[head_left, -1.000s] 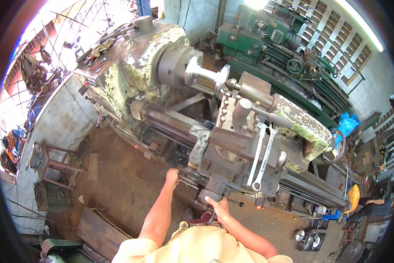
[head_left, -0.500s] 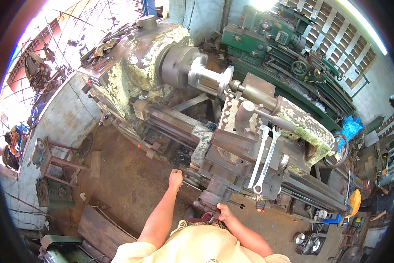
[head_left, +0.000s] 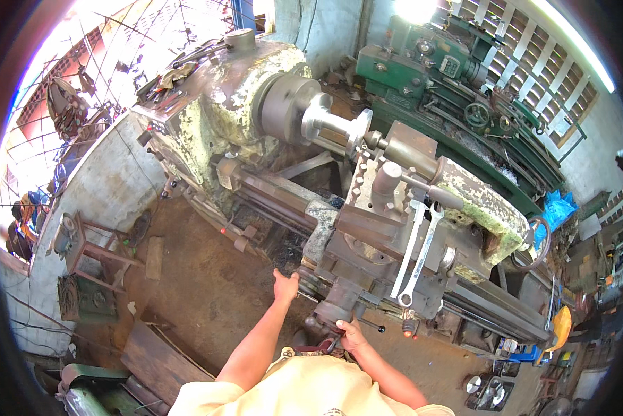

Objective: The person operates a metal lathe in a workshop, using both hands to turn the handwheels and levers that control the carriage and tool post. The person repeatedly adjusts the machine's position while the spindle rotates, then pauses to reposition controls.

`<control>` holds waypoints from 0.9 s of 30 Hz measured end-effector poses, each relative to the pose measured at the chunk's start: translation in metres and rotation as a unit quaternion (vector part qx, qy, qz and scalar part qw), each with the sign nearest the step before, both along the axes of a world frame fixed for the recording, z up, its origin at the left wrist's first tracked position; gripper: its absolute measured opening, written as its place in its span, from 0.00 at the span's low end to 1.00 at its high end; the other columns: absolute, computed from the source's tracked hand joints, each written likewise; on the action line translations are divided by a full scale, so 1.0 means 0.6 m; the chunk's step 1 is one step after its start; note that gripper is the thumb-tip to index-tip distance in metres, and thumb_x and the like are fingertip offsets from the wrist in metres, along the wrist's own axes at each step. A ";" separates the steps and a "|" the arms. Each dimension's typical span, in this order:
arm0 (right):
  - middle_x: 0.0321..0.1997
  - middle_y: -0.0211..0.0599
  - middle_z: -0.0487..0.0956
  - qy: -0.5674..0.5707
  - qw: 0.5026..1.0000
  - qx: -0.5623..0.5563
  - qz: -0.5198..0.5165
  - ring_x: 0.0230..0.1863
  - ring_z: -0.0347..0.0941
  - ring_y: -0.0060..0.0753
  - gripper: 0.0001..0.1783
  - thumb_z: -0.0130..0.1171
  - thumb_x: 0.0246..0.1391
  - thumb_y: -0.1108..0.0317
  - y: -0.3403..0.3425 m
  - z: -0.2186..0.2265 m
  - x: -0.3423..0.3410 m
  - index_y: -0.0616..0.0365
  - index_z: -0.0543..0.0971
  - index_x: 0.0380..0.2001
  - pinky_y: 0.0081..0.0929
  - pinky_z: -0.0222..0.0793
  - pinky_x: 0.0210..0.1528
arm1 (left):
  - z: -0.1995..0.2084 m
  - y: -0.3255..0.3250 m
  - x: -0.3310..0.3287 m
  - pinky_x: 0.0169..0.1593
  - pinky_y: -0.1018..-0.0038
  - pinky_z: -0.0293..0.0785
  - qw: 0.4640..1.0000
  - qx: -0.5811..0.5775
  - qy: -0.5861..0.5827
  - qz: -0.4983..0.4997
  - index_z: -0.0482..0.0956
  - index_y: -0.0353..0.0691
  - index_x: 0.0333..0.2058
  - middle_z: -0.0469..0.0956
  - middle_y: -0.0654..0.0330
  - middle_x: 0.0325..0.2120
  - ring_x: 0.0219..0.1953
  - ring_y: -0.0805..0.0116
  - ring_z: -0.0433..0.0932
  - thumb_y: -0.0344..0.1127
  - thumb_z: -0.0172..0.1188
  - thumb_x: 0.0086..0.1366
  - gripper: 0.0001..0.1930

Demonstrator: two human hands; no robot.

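While both forearms angle inward from the lower edge, hands apart, the L hand [head_left: 286, 286] is up front near a thin rod [head_left: 309, 298] at the lathe's [head_left: 359, 251] near side, thumb pointing up & away from the bent fingers. Can't tell if it's closed on anything b/c the palm side is hidden. R hand [head_left: 352, 336] is lower & closer to the body, wrist bent toward the midline, thumb on top, fingers curled at the crank handle [head_left: 335, 344]; contact looks likely, but the finger undersides are out of sight, so can't tell if it's clamped.

Shiny flanged workpiece [head_left: 339, 125] sits btwn chuck [head_left: 288, 109] & tailstock [head_left: 479, 197], well fwd of both hands (its chuck end is partly covered). Two spanners [head_left: 421, 255] lie side by side on the carriage. Pale shirt [head_left: 304, 388] is cut off at the bottom & hides the legs; far R clutter is dim, hard to make out.
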State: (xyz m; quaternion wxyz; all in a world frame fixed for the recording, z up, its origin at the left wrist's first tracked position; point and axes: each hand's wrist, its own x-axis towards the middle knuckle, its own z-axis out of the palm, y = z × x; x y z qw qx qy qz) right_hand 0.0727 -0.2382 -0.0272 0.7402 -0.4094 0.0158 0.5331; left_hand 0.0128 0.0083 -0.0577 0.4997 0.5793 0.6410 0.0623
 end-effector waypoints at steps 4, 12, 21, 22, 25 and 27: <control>0.61 0.42 0.73 0.024 0.997 0.065 0.044 0.58 0.73 0.48 0.50 0.74 0.38 0.57 -0.010 -0.064 0.006 0.56 0.61 0.65 0.45 0.66 0.62 | 0.021 -0.032 0.003 0.59 0.60 0.68 0.996 0.057 0.017 -0.065 0.23 0.24 0.66 0.76 0.29 0.47 0.53 0.39 0.75 0.47 0.65 0.58 0.60; 0.62 0.43 0.72 0.079 0.996 0.009 0.046 0.64 0.66 0.46 0.38 0.68 0.51 0.57 -0.059 -0.123 0.038 0.57 0.66 0.62 0.47 0.67 0.61 | 0.036 -0.064 0.009 0.58 0.59 0.70 0.996 0.052 0.029 -0.062 0.23 0.24 0.66 0.73 0.30 0.50 0.53 0.40 0.76 0.44 0.63 0.59 0.58; 0.28 0.36 0.74 -0.018 0.847 -0.456 -0.273 0.20 0.74 0.35 0.10 0.54 0.63 0.67 -0.189 -0.223 0.082 0.53 0.69 0.46 0.31 0.69 0.18 | -0.004 0.007 -0.004 0.62 0.64 0.65 0.999 -0.016 -0.030 0.022 0.30 0.25 0.68 0.70 0.32 0.55 0.59 0.43 0.71 0.41 0.60 0.58 0.54; 0.25 0.36 0.74 -0.037 0.871 -0.437 -0.220 0.18 0.73 0.35 0.09 0.53 0.65 0.64 -0.198 -0.233 0.089 0.57 0.70 0.42 0.30 0.69 0.18 | 0.002 -0.008 -0.001 0.62 0.64 0.65 1.000 0.018 -0.005 0.012 0.29 0.25 0.68 0.70 0.32 0.55 0.59 0.42 0.71 0.42 0.61 0.59 0.54; 0.23 0.36 0.73 -0.109 0.893 -0.393 -0.191 0.17 0.72 0.33 0.12 0.53 0.66 0.62 -0.193 -0.254 0.097 0.62 0.72 0.38 0.30 0.68 0.18 | 0.014 -0.043 0.005 0.64 0.62 0.63 1.000 0.020 -0.020 -0.001 0.28 0.24 0.67 0.67 0.29 0.57 0.61 0.42 0.69 0.44 0.62 0.60 0.55; 0.20 0.36 0.73 -0.186 0.863 -0.439 -0.170 0.16 0.71 0.31 0.14 0.54 0.66 0.61 -0.187 -0.254 0.093 0.64 0.72 0.34 0.30 0.67 0.17 | 0.012 -0.043 0.012 0.64 0.62 0.63 1.000 0.015 -0.014 -0.008 0.28 0.23 0.67 0.68 0.28 0.56 0.61 0.41 0.69 0.43 0.62 0.60 0.55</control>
